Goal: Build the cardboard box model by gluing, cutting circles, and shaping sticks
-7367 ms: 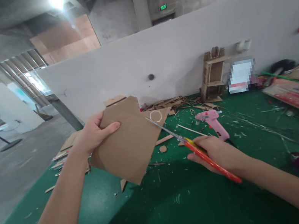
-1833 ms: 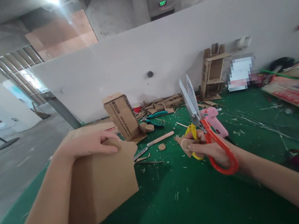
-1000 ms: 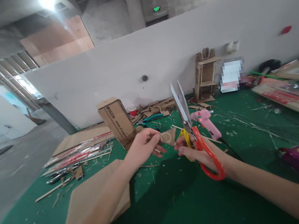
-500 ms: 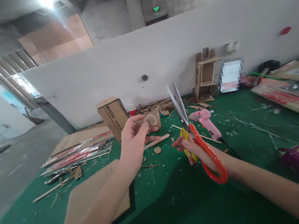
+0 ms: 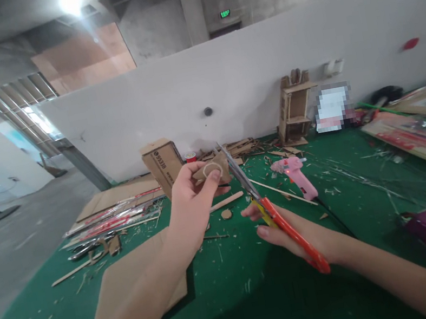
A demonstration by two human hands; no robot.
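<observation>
Working the scissors (image 5: 276, 217) with the right grip (image 5: 310, 230), partly curled through the handles, with blades slightly parted, above the right half of the bench (image 5: 237, 298). Reaching with the left forearm across a cardboard sheet (image 5: 110, 287) lying toward the near left corner. Pinching a small card piece (image 5: 223, 166) between thumb and fingers of the closed left grip (image 5: 187, 202), above mid-bench, with a pale ring (image 5: 207, 170) facing up, partly under the thumb. Holding the blades just beside the piece's right side, with contact impossible to tell. Probably doing best by turning the card into the blades, snipping short just outside the ring and tucking the thumb clear of the line. Passing above a card disc (image 5: 226, 213), working well short of the scraps (image 5: 243, 146) along the far edge.
</observation>
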